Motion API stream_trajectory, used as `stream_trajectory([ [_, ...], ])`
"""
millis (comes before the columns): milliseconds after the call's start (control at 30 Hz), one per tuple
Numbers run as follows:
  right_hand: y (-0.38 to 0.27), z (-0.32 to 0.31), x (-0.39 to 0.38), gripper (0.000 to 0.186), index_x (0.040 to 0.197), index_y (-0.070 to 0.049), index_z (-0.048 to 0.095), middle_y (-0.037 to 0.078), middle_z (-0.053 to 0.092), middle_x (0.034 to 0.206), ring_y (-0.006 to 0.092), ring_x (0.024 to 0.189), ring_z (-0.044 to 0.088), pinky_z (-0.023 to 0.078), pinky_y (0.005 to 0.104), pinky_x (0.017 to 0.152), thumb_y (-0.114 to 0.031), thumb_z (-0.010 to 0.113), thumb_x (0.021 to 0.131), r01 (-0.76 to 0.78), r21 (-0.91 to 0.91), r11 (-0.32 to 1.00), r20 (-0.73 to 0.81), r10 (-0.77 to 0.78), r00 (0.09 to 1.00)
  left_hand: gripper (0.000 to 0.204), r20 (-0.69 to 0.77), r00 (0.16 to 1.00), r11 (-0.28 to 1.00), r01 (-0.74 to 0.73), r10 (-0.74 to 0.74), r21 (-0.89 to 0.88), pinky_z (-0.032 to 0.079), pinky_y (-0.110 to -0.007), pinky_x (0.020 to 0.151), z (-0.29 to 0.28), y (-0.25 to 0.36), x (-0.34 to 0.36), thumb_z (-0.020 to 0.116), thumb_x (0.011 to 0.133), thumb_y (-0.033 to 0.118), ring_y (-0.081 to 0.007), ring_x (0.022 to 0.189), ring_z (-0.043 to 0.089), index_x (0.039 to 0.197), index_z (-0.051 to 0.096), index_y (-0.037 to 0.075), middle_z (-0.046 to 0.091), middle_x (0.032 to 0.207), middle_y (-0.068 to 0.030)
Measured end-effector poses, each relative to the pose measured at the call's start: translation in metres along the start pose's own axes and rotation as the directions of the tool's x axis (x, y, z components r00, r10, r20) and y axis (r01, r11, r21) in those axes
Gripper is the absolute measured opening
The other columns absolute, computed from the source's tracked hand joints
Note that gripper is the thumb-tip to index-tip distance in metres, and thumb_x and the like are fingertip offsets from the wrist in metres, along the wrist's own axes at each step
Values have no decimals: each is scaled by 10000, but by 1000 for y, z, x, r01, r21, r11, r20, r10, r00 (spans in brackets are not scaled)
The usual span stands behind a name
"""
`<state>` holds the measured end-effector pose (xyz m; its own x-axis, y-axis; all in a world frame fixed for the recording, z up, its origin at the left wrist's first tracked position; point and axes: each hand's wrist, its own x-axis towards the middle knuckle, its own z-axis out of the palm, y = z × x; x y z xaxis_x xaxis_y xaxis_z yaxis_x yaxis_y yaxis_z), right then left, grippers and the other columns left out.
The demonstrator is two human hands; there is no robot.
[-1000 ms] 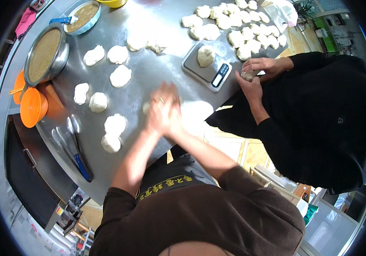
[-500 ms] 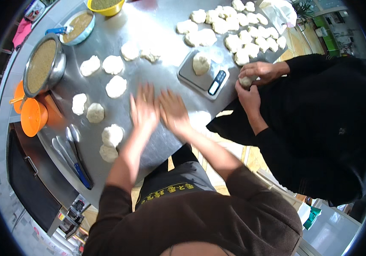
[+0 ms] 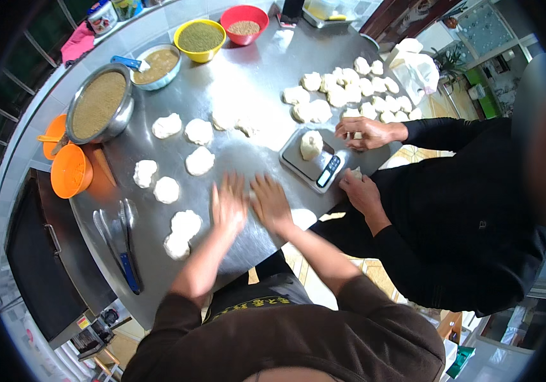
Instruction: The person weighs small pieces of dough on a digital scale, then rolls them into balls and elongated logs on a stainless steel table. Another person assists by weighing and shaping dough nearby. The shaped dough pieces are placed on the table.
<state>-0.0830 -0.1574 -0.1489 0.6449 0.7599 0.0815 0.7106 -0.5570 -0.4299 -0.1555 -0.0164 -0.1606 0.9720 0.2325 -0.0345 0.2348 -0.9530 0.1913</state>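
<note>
My left hand (image 3: 229,202) and my right hand (image 3: 272,202) lie side by side, palms down, on the steel table near its front edge. Their fingers are stretched out and slightly smeared by motion. Whether any dough is under the palms is hidden. Left of my hands sit several pale dough lumps; the nearest are a touching pair, a dough lump (image 3: 186,224) and a smaller one (image 3: 176,246). Another dough lump (image 3: 200,161) rests just beyond my left fingertips. A white patch (image 3: 303,218) shows at the table edge beside my right wrist.
To the right, a co-worker's hand (image 3: 370,132) is by a scale (image 3: 312,167) bearing a dough piece (image 3: 311,145). Many dough pieces (image 3: 337,95) lie behind. A steel bowl (image 3: 101,108), orange bowls (image 3: 71,170), a yellow bowl (image 3: 200,41) and blue-handled tools (image 3: 126,270) line the left side.
The view has shifted, showing more of the table's far side. My hands stay flat and side by side. The co-worker's hands, earlier together around dough, are now apart, one beside the scale.
</note>
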Motion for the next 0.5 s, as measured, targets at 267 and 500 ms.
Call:
stream_trajectory([
  [267,8,7,38,520,1387,8,428,216,396,1470,383,1376,356,286,519,1118,-254,518,946,-34,-97,995,-145,19,989,635,-53,996,996,73,-76,-61,191,-506,1169,-15,-2,44,479,965,338,-280,1465,233,1511,291,72,279,1572,-136],
  [500,-2,5,6,536,1390,-16,434,208,385,1481,381,1390,330,286,523,1120,-244,548,919,-28,-38,999,-64,26,998,585,-30,997,992,-73,70,-101,216,-517,1159,-8,-10,6,471,964,279,-274,1460,248,1491,332,66,315,1557,-121],
])
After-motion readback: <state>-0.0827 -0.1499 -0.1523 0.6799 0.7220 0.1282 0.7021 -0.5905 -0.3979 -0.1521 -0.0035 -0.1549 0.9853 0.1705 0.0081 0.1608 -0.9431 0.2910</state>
